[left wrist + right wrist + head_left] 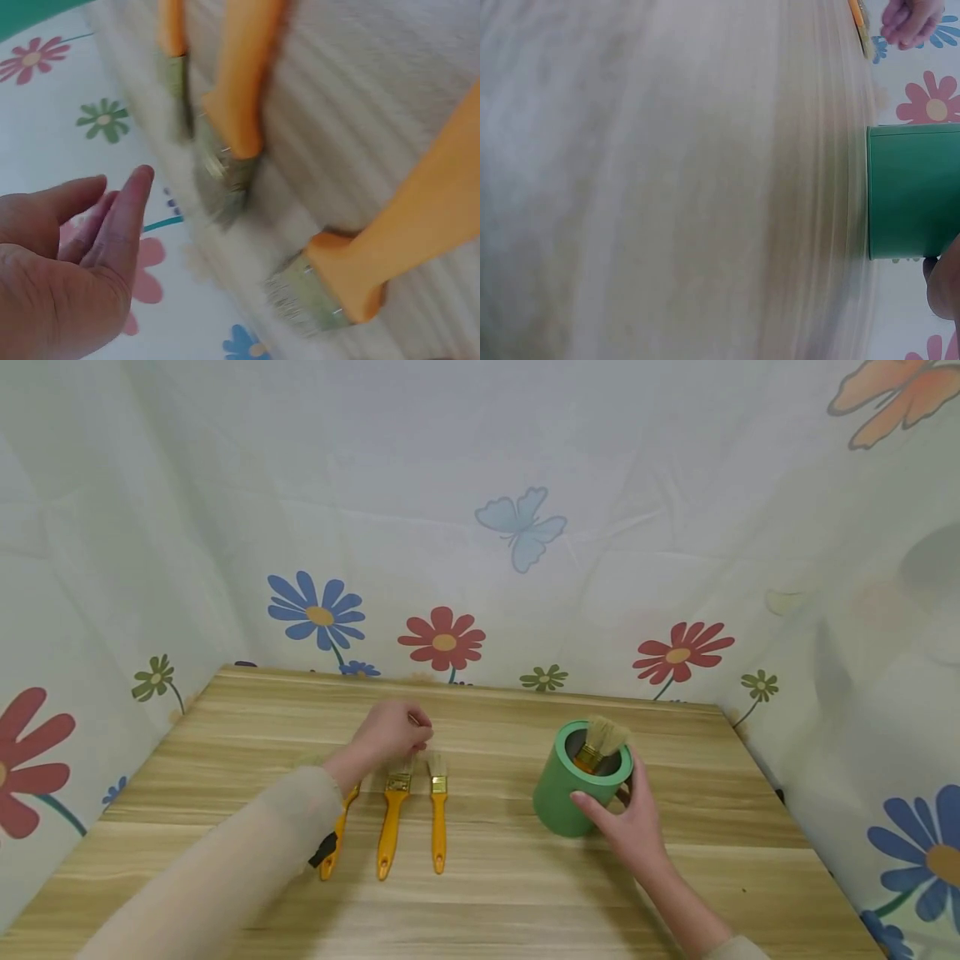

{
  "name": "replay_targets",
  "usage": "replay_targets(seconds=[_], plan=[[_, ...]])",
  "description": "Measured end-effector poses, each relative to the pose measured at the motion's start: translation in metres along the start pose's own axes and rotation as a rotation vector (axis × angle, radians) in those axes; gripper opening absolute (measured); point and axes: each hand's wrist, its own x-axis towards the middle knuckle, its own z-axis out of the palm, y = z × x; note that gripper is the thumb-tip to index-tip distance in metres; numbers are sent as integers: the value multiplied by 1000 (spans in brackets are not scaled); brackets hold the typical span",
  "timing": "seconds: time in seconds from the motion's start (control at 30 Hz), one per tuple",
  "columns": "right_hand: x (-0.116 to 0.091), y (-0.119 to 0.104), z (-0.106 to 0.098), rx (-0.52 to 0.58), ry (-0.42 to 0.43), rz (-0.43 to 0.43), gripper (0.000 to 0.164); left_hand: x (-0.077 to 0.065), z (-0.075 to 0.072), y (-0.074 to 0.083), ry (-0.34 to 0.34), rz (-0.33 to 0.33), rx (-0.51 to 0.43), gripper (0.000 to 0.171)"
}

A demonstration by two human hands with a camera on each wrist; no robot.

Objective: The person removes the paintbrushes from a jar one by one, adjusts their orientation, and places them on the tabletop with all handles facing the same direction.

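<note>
My left hand is over the bristle ends of several paintbrushes with yellow-orange handles. In the left wrist view its fingers are loosely extended, with a gap between thumb and fingers and nothing held. The left paintbrush is partly hidden by the sleeve; the middle paintbrush is wide, and the right paintbrush narrower. My right hand grips a green cup from its right side, thumb on the near wall. Bristles up, another paintbrush leans inside the cup. A dark handle shows beside my palm.
The wood-grain table ends at a white curtain printed with flowers and butterflies, which hangs behind it and along both sides. A black band shows at the left sleeve.
</note>
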Motion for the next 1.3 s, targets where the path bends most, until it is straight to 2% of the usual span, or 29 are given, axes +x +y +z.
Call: replay_targets(seconds=[0.1,0.27,0.5,0.63,0.8,1.03,1.3], plan=[[0,-1,0,1,-1,-3,98,-1,-6,6,-33,74,-63,22],[-1,-2,-1,2,2,-3,99,-5,-16,21,-82,202,-112,30],[-2,-4,-2,-3,0,-8,98,-13,-23,48,-103,344,-94,32],[-2,-5,-3,-12,2,-2,97,-20,-24,65,-111,394,-104,34],[-1,-4,-2,-20,1,1,98,-23,-18,81,-141,422,-161,39],[-2,-6,-3,3,-2,7,99,-21,-2,96,-191,467,-243,47],[-2,-4,-1,4,-2,7,99,-20,15,119,-208,554,-266,47]])
